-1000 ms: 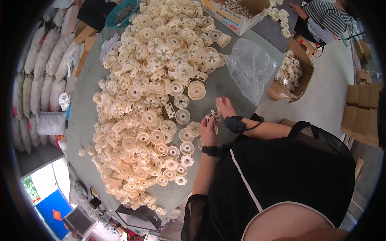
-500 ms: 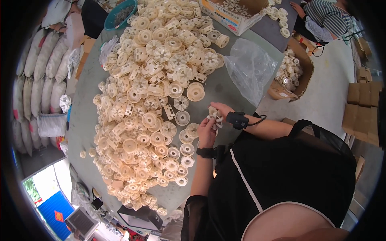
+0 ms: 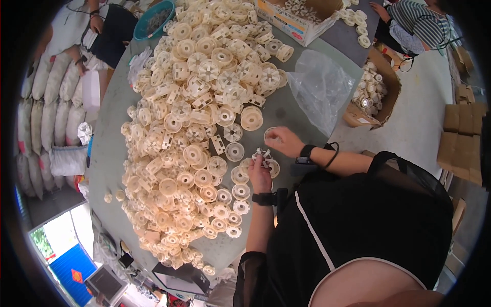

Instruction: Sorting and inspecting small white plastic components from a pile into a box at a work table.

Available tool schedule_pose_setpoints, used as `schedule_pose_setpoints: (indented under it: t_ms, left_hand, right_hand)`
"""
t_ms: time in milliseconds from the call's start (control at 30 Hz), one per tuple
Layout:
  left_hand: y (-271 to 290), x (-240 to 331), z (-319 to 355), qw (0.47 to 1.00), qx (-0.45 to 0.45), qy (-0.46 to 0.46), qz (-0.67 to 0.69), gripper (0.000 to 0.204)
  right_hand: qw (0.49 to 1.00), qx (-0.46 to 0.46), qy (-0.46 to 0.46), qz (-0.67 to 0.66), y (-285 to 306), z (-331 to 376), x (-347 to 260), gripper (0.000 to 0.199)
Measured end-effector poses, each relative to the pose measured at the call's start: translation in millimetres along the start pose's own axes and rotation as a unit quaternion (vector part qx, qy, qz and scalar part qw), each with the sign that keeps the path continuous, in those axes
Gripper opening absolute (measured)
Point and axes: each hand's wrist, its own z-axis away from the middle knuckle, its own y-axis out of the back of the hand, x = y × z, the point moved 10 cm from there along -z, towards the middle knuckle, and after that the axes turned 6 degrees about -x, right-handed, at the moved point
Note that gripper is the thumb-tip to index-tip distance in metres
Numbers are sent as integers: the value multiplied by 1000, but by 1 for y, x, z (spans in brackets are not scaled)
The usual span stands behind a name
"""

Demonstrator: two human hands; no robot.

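Note:
My left hand (image 3: 261,178) is closed on a white spoked plastic part (image 3: 264,156), held above the grey-green table near its front edge. A round cream disc (image 3: 275,168) shows right beside that hand. Just beyond, my right hand (image 3: 287,142) has its fingers curled onto the rim of another round cream part (image 3: 269,133), partly hidden under the fingers. To the left of both hands spreads a large heap of cream plastic wheel-shaped parts (image 3: 194,123). Several loose round pieces, one a pale ring (image 3: 235,152), lie between the heap and my hands.
A clear plastic bag (image 3: 322,87) lies on the table at the right, near a carton (image 3: 291,23) of small parts. Beyond the edge stands a cardboard box (image 3: 388,97) of wheel parts. A teal basin (image 3: 153,20) is far left. Other people's hands (image 3: 96,23) appear at upper left.
My right hand has come away from the spoked part and moved up and right onto a round part. My left hand still holds the spoked part. Another person has moved into view at upper left.

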Motion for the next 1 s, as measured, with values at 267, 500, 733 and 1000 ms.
schedule_pose_setpoints:
  t_ms: [267,500,733,1000]
  left_hand:
    - [-30,-2,-11,997,-29,-35,-57,14]
    - [-62,-18,-13,984,-93,26,148,43]
    - [-87,-39,-43,979,-178,92,44,35]
    - [-132,-60,-51,967,-183,160,-78,25]
  right_hand:
    - [984,-42,-54,-163,-11,21,5,29]
    - [985,-107,45,-128,14,32,-32,23]
    - [974,-142,4,-177,41,28,-14,19]
    - [954,-160,-62,-245,84,28,29,28]
